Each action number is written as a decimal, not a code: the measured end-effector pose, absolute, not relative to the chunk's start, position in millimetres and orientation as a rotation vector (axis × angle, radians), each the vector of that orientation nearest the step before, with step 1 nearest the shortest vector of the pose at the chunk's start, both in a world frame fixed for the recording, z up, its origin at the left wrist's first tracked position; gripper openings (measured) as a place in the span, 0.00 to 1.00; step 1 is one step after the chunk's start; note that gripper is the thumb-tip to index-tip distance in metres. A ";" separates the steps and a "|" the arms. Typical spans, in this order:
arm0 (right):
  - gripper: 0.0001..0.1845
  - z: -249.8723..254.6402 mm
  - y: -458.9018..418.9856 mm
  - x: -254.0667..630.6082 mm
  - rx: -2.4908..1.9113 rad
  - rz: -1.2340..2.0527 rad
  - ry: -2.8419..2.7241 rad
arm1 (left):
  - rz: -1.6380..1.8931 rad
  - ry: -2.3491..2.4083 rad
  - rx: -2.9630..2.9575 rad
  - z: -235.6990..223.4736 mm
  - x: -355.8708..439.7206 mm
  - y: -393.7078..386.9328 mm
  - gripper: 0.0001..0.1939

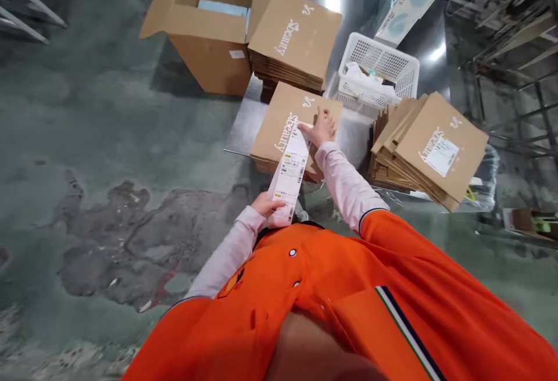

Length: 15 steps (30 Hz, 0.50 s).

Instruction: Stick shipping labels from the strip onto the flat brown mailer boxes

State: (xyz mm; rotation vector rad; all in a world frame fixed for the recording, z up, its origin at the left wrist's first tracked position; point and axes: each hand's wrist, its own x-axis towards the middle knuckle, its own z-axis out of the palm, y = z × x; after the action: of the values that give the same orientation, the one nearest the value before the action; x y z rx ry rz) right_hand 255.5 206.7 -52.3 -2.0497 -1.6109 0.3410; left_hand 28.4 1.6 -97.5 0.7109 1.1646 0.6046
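My left hand (267, 204) is closed on the lower part of a long white strip of shipping labels (291, 175), close to my waist. The strip runs up over the front edge of a stack of flat brown cardboard boxes (274, 114) printed with white lettering. On top of that stack lies my right hand (321, 130), thumb and fingers spread. Its thumb touches the upper end of the strip, which lies over part of the lettering. Whether that end is stuck down I cannot tell.
Behind stands another flat-box stack (296, 32) and an open carton (209, 50). A white plastic basket (379, 58) with small items sits on the metal table (244, 122). To the right, leaning flat boxes (436, 143) carry a label on top. White printed boxes (410, 3) stand farther back.
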 end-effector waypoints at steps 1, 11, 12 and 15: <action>0.43 -53.3 208.3 252.1 -2.044 0.319 -1.709 | 0.586 1.190 0.743 -99.0 21.1 -9.4 0.28; 0.26 -57.4 67.3 246.2 -1.192 0.750 -2.418 | 1.077 1.518 0.886 -42.9 7.6 83.6 0.22; 0.26 -58.3 59.9 254.8 -1.406 0.705 -2.227 | 1.098 1.606 1.002 -40.0 14.0 108.9 0.20; 0.32 -61.1 58.9 273.0 -2.043 0.547 -1.616 | 0.852 1.863 1.442 -35.6 31.7 170.7 0.17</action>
State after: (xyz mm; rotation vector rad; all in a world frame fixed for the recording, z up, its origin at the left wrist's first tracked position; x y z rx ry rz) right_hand 273.0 58.9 -61.1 -2.0426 -1.6163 0.5469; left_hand 31.7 170.7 -35.6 1.4421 1.8630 0.8520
